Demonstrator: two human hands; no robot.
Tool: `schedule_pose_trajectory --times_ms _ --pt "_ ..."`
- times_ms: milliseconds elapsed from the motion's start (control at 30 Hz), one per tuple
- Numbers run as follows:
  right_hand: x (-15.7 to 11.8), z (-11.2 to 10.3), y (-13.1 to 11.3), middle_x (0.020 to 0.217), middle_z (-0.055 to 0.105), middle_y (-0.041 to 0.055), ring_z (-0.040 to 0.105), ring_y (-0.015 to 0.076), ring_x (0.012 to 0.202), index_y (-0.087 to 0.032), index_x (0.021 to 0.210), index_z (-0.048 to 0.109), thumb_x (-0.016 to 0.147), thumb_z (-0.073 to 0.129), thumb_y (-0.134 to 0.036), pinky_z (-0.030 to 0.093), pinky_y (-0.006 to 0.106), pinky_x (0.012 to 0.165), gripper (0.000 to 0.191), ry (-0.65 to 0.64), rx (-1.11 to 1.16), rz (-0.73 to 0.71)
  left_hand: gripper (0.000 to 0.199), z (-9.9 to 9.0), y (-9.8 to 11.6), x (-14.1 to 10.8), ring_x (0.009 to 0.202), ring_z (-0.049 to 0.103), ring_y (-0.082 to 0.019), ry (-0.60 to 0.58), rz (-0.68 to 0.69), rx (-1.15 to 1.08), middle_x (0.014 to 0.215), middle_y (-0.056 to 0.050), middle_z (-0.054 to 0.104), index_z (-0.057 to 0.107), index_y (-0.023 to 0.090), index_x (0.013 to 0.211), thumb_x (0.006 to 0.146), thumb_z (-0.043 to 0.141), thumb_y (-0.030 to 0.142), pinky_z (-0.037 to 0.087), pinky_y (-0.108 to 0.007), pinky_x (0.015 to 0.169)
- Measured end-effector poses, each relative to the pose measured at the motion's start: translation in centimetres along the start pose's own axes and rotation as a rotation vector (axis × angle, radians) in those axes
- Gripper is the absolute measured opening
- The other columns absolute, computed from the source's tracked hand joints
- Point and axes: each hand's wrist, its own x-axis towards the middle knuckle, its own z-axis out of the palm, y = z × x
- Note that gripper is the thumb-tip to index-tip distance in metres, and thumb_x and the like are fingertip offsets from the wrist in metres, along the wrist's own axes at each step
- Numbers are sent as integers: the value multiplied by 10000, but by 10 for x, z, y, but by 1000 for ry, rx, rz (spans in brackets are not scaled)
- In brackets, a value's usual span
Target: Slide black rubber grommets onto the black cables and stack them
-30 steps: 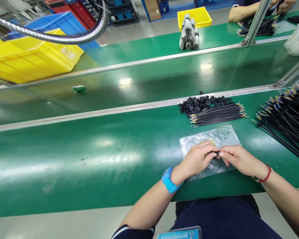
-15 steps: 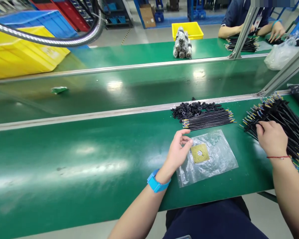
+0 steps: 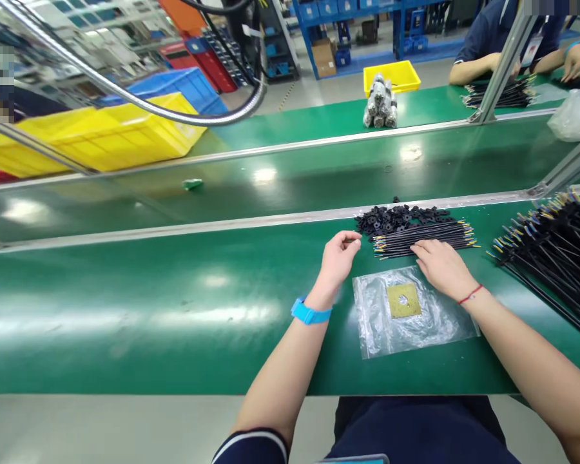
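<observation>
A row of black cables with coloured wire ends lies on the green table. My right hand rests on the front of this row, fingertips on the cables; whether it grips one is hidden. Left of the row is my left hand, thumb and fingertips together beside the small black parts; anything between them is too small to make out. In front of the cables, a clear plastic bag lies flat with a yellow square piece with a central hole on it.
At the right lies a large pile of black cables. Across the metal rail are yellow bins, wrapped bundles and a yellow tray. A person handles cables at the far right bench.
My right hand has moved left from the large cable pile to the cable row. My left hand has shifted off the bag toward the black parts. The camera view has swung left.
</observation>
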Motion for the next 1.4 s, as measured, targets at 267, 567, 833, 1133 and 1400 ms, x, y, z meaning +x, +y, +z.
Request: schedule_pose_trajectory --times_ms 267,567,833,1133,1400 --pt "8 20 8 881 593 114 466 231 856 -150 888 647 906 403 -214 333 341 721 253 24 1 12 129 7 -17 48 720 550 -152 -64 95 418 818 -42 624 647 154 832 756 549 121 426 -284 743" --pt "5 24 11 891 592 99 466 217 864 -153 921 639 901 428 -211 340 322 744 220 47 48 -31 41 38 -24 70 926 548 -237 24 152 721 959 -125 576 600 145 805 802 561 160 406 -334 829" --pt "5 34 10 871 601 75 493 209 850 -174 920 641 847 495 -180 365 316 751 164 92 175 -19 119 6 -26 39 800 562 -192 -103 209 890 869 -70 600 569 150 911 845 470 141 440 -304 733" --pt "-6 -9 -2 918 606 67 546 172 862 -152 1104 599 844 381 -99 419 290 788 343 212 235 -87 77 -10 -33 1 898 528 -228 -280 362 1012 915 -78 576 570 179 883 854 500 169 419 -365 859" --pt "-69 -26 -10 791 574 15 528 123 587 -234 1179 585 888 416 -149 369 256 505 347 -24 -39 -140 265 -4 -34 6 844 542 -183 -190 301 849 913 -68 572 548 142 1052 813 455 73 455 -309 794"
